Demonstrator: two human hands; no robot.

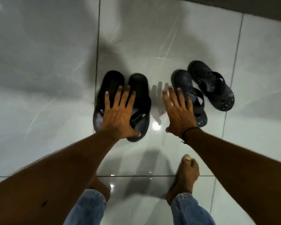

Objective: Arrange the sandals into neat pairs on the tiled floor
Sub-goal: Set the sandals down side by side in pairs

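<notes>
The left hand (118, 114) is spread flat over the black slides (136, 88); the right hand (178, 111) is spread beside the dark blue sandals (214, 88)

Perhaps a dark wall base (250, 8).

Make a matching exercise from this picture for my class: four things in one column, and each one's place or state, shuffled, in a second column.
Things:
1. black sandals
2. dark blue strappy sandals
3. right hand
4. bare foot

Places or states:
A. wears a cord at the wrist
B. stands on the tiled floor, nearest the camera
C. pair under the spread left hand
D. pair lying at a slant, furthest right

Pairs: 1-C, 2-D, 3-A, 4-B
</notes>
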